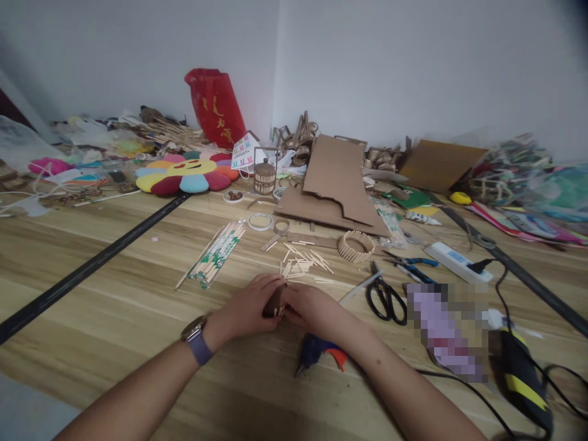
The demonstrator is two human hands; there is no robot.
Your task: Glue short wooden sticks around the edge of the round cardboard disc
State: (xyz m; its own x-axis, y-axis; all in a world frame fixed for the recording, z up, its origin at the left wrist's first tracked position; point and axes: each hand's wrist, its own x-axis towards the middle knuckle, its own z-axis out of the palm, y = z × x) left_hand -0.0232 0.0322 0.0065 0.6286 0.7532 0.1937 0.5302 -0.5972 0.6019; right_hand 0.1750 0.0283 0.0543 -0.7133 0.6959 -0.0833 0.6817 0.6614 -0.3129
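Note:
My left hand [250,306] curls round a small brown cardboard piece [274,300] with short wooden stick pieces along its lower edge. Against the right side of that piece, my right hand [305,303] has its fingers closed; the fingertips are partly hidden. Just beyond both hands lies a loose pile of short cut sticks [305,263]. A blue and orange glue gun [316,354] rests on the wooden table under my right forearm. Farther off stands a ring of short sticks [356,246].
Black scissors [386,300], blue-handled pliers [413,262] and a white power strip [458,262] lie to the right. Packaged wooden sticks [218,254] lie left. Cardboard sheets [333,177], a small stick-sided bucket [265,177] and a flower cushion [190,173] are behind. A black cable [463,383] runs along the right.

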